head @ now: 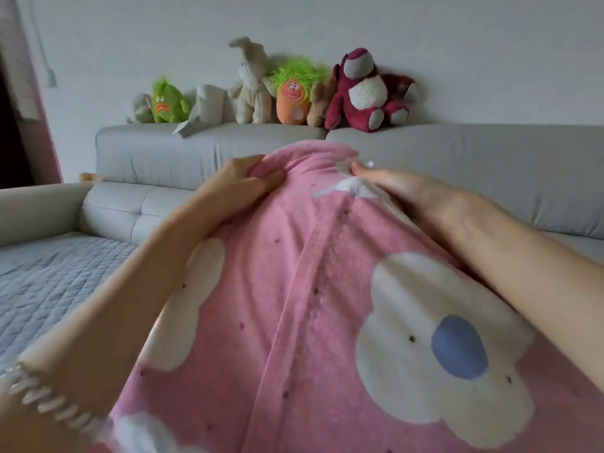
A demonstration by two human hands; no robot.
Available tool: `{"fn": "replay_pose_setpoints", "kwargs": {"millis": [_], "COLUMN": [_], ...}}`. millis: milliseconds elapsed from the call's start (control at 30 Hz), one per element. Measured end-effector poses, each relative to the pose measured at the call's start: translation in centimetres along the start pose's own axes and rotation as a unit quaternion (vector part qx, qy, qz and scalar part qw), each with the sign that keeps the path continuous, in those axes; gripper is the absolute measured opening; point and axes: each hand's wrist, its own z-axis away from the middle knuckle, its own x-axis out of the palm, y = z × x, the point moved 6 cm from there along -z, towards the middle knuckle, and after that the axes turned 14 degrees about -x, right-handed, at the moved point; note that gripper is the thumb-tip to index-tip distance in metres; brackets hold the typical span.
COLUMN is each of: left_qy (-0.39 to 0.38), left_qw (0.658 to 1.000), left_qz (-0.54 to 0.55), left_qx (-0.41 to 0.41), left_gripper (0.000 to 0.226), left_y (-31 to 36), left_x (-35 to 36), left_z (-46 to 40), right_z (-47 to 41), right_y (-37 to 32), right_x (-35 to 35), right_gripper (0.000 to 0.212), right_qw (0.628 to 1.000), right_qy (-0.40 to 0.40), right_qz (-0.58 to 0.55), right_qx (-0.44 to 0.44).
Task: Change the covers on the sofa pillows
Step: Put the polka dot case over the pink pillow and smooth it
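Quilted grey seat padding [49, 282] covers the near left of the grey sofa [457, 165], whose armrest runs along the far left edge. On top of the sofa back, against the white wall, sits a row of plush toys: a small grey one [142, 107] at the far left, a frowning green monster [166, 103], a folded pale cloth [206, 104], a beige long-eared rabbit [250, 83], an orange carrot figure with bright green hair [294, 93], and a dark red bear with a white belly [366, 89] on the right.

Nearer, filling the middle and lower view, is the pink pillow cover [294, 289], printed with white flowers, one with a blue centre, and small dark dots. It lies lengthwise from the near edge toward the sofa back, with a seam or zip line running up its middle.

At its far end, the left hand [242, 181] grips a fold of the pink fabric, fingers curled round it. Just right of it, the right hand [415, 191] pinches the cover's edge beside a bit of white stuffing or inner pillow [351, 186] showing at the opening. Both forearms reach forward along the cover's sides, and a knitted cuff shows at the near left corner.
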Motion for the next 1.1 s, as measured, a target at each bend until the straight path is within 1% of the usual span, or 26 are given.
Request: {"fn": "replay_pose_setpoints", "kwargs": {"millis": [67, 100, 133, 167, 200, 233, 267, 300, 333, 400, 433, 467, 500, 533, 600, 633, 700, 767, 800, 833, 867, 933, 967, 1033, 1100], "left_qy": [-0.018, -0.027, -0.033, -0.032, -0.025, -0.014, 0.000, 0.016, 0.033, 0.049, 0.052, 0.062, 0.072, 0.077, 0.068, 0.064, 0.071, 0.090, 0.094, 0.102, 0.107, 0.111, 0.104, 0.086, 0.065], "left_qw": [0.999, 0.998, 0.995, 0.992, 0.987, 0.984, 0.982, 0.982, 0.981, 0.981, 0.983, 0.984, 0.983, 0.981, 0.973, 0.971, 0.972, 0.975, 0.976, 0.977, 0.977, 0.979, 0.982, 0.984, 0.979], "left_qz": [-0.029, -0.045, -0.072, -0.101, -0.126, -0.137, -0.140, -0.132, -0.125, -0.118, -0.121, -0.128, -0.134, -0.144, -0.168, -0.179, -0.184, -0.179, -0.177, -0.176, -0.175, -0.168, -0.155, -0.148, -0.189], "left_qx": [-0.016, -0.033, -0.054, -0.073, -0.095, -0.111, -0.124, -0.135, -0.148, -0.147, -0.127, -0.112, -0.101, -0.108, -0.143, -0.144, -0.128, -0.102, -0.088, -0.069, -0.053, -0.016, 0.002, 0.036, 0.046], "left_gripper": [0.020, 0.021, 0.020, 0.019, 0.022, 0.030, 0.036, 0.040, 0.043, 0.043, 0.041, 0.037, 0.033, 0.030, 0.026, 0.025, 0.022, 0.019, 0.020, 0.020, 0.021, 0.025, 0.028, 0.029, 0.025], "left_y": [-2.1, -4.6, -7.8, -11.3, -14.5, -17.5, -19.8, -21.4, -22.5, -23.0, -22.5, -21.6, -20.8, -19.9, -18.4, -17.4, -15.3, -13.0, -11.6, -9.9, -8.2, -5.2, -3.9, -1.9, -1.1], "left_x": [0.3, 1.2, 2.4, 3.4, 3.9, 4.1, 3.9, 3.6, 3.2, 2.8, 2.9, 2.9, 2.9, 3.0, 3.2, 3.3, 2.7, 1.6, 1.0, 0.2, -0.7, -2.5, -3.4, -4.5, -4.5], "left_z": [0.8, 1.7, 3.1, 4.8, 6.8, 8.4, 9.6, 10.3, 10.4, 9.8, 9.2, 8.6, 7.7, 6.9, 5.0, 4.1, 2.5, 1.1, 0.5, 0.0, -0.6, -1.9, -2.3, -2.7, -2.2], "right_z": [0.3, 0.8, 1.4, 1.8, 2.0, 2.2, 2.3, 2.6, 2.7, 3.5, 3.9, 4.2, 4.4, 4.7, 5.0, 5.3, 6.1, 7.6, 8.6, 9.5, 10.5, 12.6, 13.5, 14.8, 15.8], "right_y": [3.1, 5.6, 8.3, 10.6, 12.3, 13.4, 14.4, 15.2, 15.9, 16.8, 17.6, 18.2, 18.8, 19.1, 18.2, 17.1, 13.2, 8.0, 5.3, 2.9, 0.9, -2.0, -3.2, -4.7, -4.3], "right_x": [1.6, 2.1, 2.2, 1.7, 1.0, 0.2, -1.2, -3.0, -5.0, -7.7, -8.6, -9.3, -9.7, -9.7, -9.1, -8.7, -7.8, -7.1, -6.6, -6.2, -5.5, -3.9, -3.0, -1.5, -0.6], "right_gripper": [0.045, 0.051, 0.054, 0.050, 0.044, 0.043, 0.049, 0.059, 0.071, 0.103, 0.120, 0.129, 0.128, 0.118, 0.089, 0.077, 0.052, 0.038, 0.033, 0.032, 0.036, 0.046, 0.048, 0.052, 0.053], "right_qw": [0.998, 0.996, 0.988, 0.963, 0.902, 0.805, 0.720, 0.678, 0.671, 0.692, 0.704, 0.715, 0.731, 0.744, 0.755, 0.757, 0.757, 0.769, 0.782, 0.795, 0.803, 0.798, 0.795, 0.792, 0.808], "right_qy": [-0.031, -0.046, -0.069, -0.099, -0.140, -0.185, -0.213, -0.224, -0.219, -0.200, -0.184, -0.160, -0.140, -0.127, -0.114, -0.107, -0.091, -0.054, -0.031, -0.007, 0.012, 0.030, 0.031, 0.023, -0.008], "right_qz": [-0.028, 0.008, 0.098, 0.237, 0.404, 0.561, 0.658, 0.695, 0.700, 0.677, 0.667, 0.659, 0.641, 0.627, 0.624, 0.629, 0.639, 0.633, 0.621, 0.606, 0.596, 0.600, 0.604, 0.608, 0.589], "right_qx": [0.051, 0.078, 0.094, 0.087, 0.065, 0.055, 0.061, 0.084, 0.113, 0.151, 0.162, 0.171, 0.187, 0.192, 0.164, 0.144, 0.104, 0.068, 0.044, 0.017, -0.008, -0.039, -0.047, -0.046, 0.001]}}
